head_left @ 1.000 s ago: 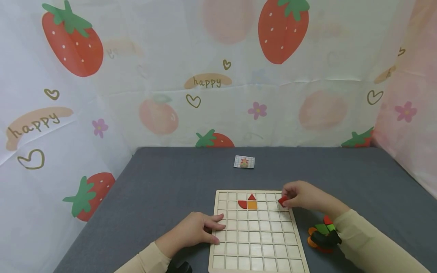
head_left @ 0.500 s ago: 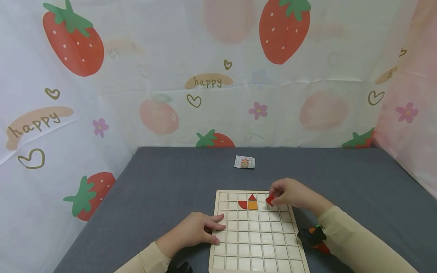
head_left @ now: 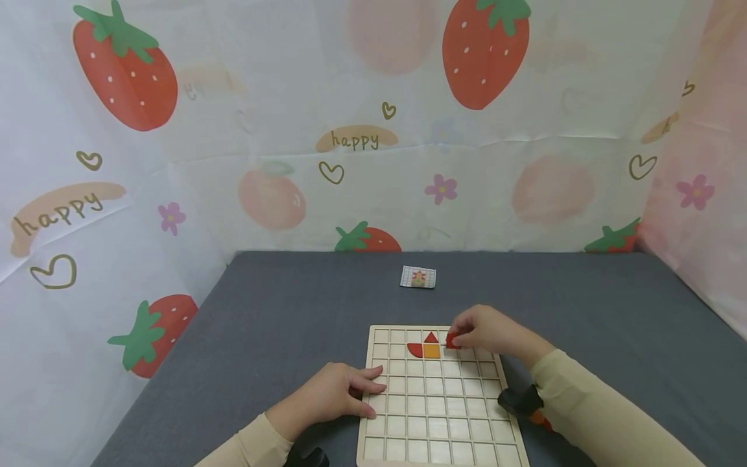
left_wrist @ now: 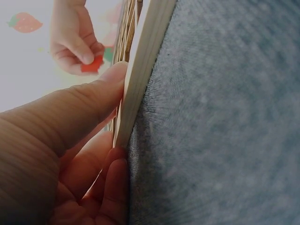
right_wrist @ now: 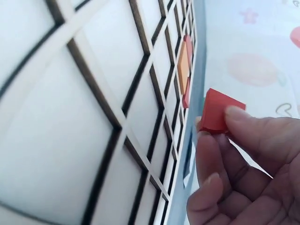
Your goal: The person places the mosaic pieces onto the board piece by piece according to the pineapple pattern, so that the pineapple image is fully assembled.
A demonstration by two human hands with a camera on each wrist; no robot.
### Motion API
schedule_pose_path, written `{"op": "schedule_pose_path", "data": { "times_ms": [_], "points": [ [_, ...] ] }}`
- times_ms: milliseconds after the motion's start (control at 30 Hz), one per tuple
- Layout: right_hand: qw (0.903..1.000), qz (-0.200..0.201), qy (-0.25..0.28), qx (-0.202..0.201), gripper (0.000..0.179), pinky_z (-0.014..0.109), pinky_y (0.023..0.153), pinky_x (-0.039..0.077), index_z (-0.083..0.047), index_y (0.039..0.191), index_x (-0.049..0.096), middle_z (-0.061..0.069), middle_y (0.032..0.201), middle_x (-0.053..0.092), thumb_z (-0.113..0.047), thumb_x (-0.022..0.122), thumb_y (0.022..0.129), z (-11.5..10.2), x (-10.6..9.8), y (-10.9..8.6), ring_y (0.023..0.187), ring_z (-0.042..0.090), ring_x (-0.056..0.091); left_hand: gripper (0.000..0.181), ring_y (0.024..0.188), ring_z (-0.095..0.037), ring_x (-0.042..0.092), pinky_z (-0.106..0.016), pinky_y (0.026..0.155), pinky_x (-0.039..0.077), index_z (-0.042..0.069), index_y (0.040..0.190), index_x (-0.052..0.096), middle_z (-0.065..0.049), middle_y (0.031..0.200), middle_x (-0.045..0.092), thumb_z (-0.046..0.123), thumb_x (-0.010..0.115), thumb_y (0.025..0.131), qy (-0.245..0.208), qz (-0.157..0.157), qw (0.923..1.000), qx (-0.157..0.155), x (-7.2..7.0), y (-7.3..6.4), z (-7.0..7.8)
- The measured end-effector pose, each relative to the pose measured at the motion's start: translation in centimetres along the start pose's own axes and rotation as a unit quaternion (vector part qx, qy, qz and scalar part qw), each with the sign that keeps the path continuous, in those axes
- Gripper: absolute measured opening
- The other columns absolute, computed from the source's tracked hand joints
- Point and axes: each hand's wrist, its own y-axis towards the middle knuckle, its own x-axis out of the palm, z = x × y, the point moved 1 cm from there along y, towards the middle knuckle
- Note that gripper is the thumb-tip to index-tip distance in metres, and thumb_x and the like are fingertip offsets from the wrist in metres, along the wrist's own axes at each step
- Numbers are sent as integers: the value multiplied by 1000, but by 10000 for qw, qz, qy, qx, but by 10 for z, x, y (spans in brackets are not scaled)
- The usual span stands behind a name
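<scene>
The head view looks forward and down across the tabletop (head_left: 303,301); both wrist views, close and sideways-tilted, face along the board (head_left: 415,406), sharing the red piece (right_wrist: 216,110).

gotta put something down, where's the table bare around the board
Bare grey cloth tabletop lies past the left hand, left of the pale wooden grid board, and right of the white printed card, behind the right hand gripping a red block. Crowded: beside the board's right edge, where a cream sleeve partly hides an orange piece.
</scene>
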Motion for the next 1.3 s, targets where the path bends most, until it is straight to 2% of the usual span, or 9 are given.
{"op": "schedule_pose_path", "data": {
  "times_ms": [133,367,533,733,967,1300],
  "points": [
    [9999,1,-67,98,10,30,64,45,-17,84,72,-4,81,65,-12,64,85,-2,3,3,72,14,52,47,120,-16,48,-36,96,40,24,111,68,8,128,53,32,79,66,-8,-20,10000,-17,0,0,0],
    [9994,56,1,342,11,28,55,41,-15,72,68,-3,67,62,-10,68,82,-3,12,7,61,15,49,46,120,-16,48,-37,96,40,24,111,68,9,127,54,32,79,66,2,-28,10000,-51,0,0,1],
    [9982,67,14,588,12,27,54,40,-15,70,68,-2,66,62,-10,68,81,-1,14,9,59,14,48,46,120,-16,48,-37,96,40,24,111,68,9,127,54,32,79,66,30,-39,10000,-48,0,0,1],
    [9977,-33,44,680,10,26,55,40,-13,72,69,-1,69,63,-9,68,81,-2,13,10,61,14,48,46,120,-16,48,-38,97,40,24,111,68,9,127,54,32,79,66,26,-37,10000,-43,0,-1,2],
    [9983,-108,120,557,10,28,58,41,-11,72,66,-2,69,61,-6,68,81,-2,13,9,65,14,48,46,120,-17,48,-38,96,40,25,111,68,10,127,54,32,79,66,-8,-26,10000,-52,0,0,1],
    [9988,-174,352,288,10,30,53,40,-9,80,58,3,74,55,-7,58,89,1,7,7,64,17,47,46,120,-14,48,-38,97,39,25,111,68,10,128,53,33,79,66,-29,-29,10000,21,1,2,-2]
  ]
}}
